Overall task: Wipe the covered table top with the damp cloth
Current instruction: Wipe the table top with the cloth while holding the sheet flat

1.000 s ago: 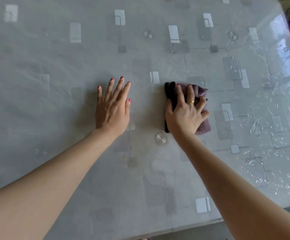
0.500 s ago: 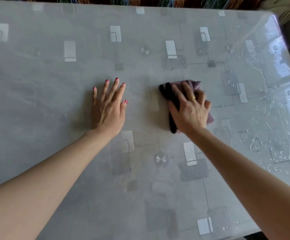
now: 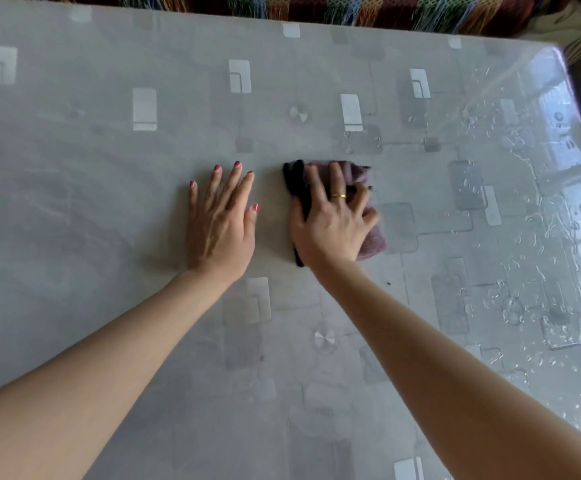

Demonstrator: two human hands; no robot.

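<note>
Our right hand lies with fingers spread flat on the folded purple-and-black cloth, pressing it to the middle of the desk. Our left hand rests just left of it, palm down, fingers straight, holding nothing. Water beads cover the desk's right side.

Grey table cover, pale rectangle pattern; purple-black cloth; multicoloured striped fabric.
</note>
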